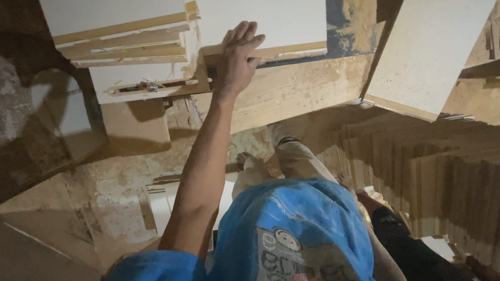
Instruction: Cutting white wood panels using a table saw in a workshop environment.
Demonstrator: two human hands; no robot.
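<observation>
Here, left hand (239, 59) on white board (262, 5)

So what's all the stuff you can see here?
White boards: a stack of several, white faces with tan edges, top left.
White panel: one, top middle, under the hand.
Leaning board: one, pale, tilted, upper right.
Wood strips: many, tan, stacked on edge, right.
Floor: dusty brown, left and middle.
Shirt: one, blue with a print, bottom middle.
Trousers: pale, middle, with feet below, partly hidden.
Left hand: flat on the white panel's edge, fingers spread.
Right hand: only the arm shows, low on the right; the hand cannot be made out.
</observation>
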